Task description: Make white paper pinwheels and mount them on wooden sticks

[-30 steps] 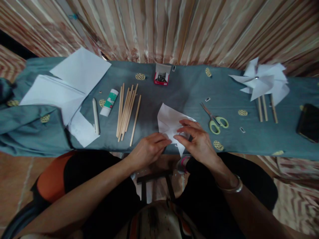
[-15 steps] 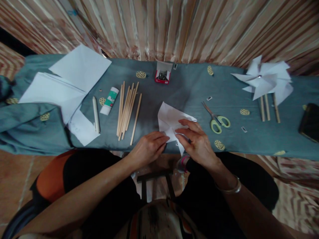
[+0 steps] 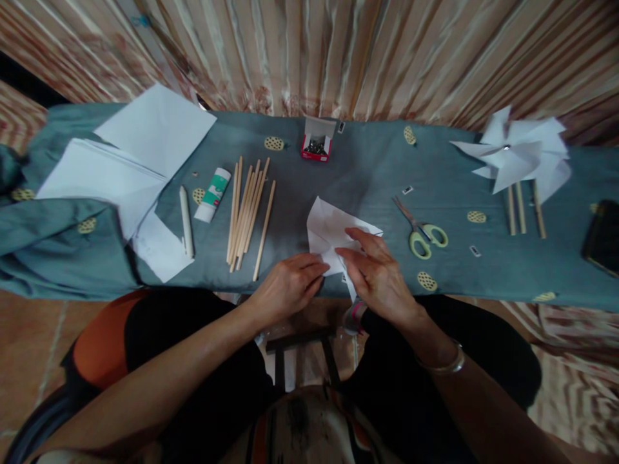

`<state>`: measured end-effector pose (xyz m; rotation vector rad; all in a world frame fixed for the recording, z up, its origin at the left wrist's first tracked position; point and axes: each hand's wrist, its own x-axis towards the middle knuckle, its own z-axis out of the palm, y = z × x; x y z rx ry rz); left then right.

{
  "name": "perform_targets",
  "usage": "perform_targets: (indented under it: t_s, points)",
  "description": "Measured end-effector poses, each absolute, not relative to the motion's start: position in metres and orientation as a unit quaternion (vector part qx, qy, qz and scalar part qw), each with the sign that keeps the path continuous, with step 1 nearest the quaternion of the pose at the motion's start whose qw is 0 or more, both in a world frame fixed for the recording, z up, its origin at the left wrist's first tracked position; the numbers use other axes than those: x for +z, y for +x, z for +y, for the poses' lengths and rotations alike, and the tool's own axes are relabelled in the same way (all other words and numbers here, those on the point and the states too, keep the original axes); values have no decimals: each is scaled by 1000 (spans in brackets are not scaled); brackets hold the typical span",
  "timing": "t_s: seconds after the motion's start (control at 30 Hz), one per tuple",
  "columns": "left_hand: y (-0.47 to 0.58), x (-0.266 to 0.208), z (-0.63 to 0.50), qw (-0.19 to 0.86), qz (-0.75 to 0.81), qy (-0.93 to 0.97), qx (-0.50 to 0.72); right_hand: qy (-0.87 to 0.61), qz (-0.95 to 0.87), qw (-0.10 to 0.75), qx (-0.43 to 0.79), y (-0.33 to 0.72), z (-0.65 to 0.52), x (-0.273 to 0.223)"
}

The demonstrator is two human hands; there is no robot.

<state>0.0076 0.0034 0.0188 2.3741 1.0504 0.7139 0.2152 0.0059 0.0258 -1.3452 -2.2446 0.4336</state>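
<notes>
A cut and partly folded piece of white paper (image 3: 323,222) lies near the front edge of the cloth-covered table. My left hand (image 3: 289,287) pinches its near left edge between thumb and fingers. From the right, my right hand (image 3: 380,277) bears on the paper, thumb and fingertips at a flap by its centre. A narrow paper point shows below that thumb, over the table edge. The undersides of the fingers are hidden. Green-handled scissors (image 3: 420,237) lie just right of my right hand, and several wooden sticks (image 3: 247,212) lie left of the paper.
A small open red box (image 3: 316,148) of pins or tacks stands at the back. Left are a glue stick (image 3: 213,194), a white pen (image 3: 186,222) and white sheets (image 3: 159,129). Paper pinwheels (image 3: 520,151) on sticks and a dark object (image 3: 602,235) lie at the right.
My right hand has shifted slightly left, its thumb and fingertips drawing closer together over the paper's centre. My left hand stays on the near left edge.
</notes>
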Motion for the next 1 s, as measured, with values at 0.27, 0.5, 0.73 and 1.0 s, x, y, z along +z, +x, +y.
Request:
perform_targets:
  t_s: [0.27, 0.5, 0.73, 1.0]
  points:
    - [7, 18, 3, 231, 386, 860, 239, -496, -819, 234, 166, 214, 7, 25]
    - [7, 18, 3, 227, 373, 866, 245, -495, -823, 227, 162, 213, 6, 22]
    - [7, 19, 4, 236, 378, 865, 230, -490, -831, 215, 152, 213, 7, 19]
    - [8, 19, 4, 242, 382, 864, 224, -483, -850, 187, 94, 207, -1, 9]
